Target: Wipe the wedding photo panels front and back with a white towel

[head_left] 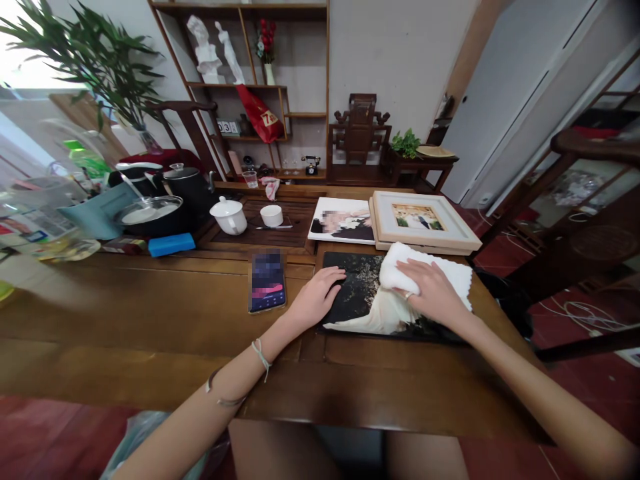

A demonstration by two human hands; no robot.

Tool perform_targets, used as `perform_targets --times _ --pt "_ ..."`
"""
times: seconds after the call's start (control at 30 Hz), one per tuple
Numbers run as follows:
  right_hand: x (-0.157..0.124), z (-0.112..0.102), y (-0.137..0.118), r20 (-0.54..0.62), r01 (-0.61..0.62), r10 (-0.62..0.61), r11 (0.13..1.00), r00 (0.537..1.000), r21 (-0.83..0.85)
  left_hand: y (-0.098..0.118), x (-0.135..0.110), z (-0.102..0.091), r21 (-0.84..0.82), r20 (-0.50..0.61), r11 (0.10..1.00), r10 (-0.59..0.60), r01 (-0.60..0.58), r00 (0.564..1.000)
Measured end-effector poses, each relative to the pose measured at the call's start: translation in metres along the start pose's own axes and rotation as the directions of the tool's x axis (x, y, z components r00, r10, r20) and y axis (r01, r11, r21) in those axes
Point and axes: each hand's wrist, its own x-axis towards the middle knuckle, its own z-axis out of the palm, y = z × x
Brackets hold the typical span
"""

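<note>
A dark photo panel [353, 280] with a pale dress printed on it lies flat near the table's front edge. Over its right half my right hand [425, 283] presses a folded white towel [453, 270], fingers bent on the cloth. The towel hides the upper right of the panel. At the panel's left edge rests my left hand [317, 293], its fingers stretched out over the dark surface and the thumb apart. To the left of that hand a phone [267, 283] lies with its screen lit.
Behind the panel lie a second photo panel [341, 220] and a framed photo [425, 220]. A white lidded teapot [229, 215] and a white cup [271, 215] stand on a tea tray [300, 235]. Further left are a blue box [171, 245] and a black kettle [187, 190].
</note>
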Motion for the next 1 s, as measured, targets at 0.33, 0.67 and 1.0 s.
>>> perform_targets --times 0.33,0.67,1.0 --pt "-0.024 0.003 -0.156 0.155 0.309 -0.31 0.95 0.938 0.033 0.011 0.005 -0.008 -0.308 -0.043 0.92 -0.268 0.242 0.963" --pt "-0.016 -0.006 -0.087 0.089 0.159 -0.163 0.986 0.983 0.046 0.008 -0.003 0.001 0.016 0.006 0.996 -0.089 0.088 0.996" --pt "0.075 -0.005 -0.063 0.074 -0.001 -0.017 0.974 0.997 0.228 0.012 -0.004 0.003 0.065 0.071 0.998 -0.003 -0.001 0.997"
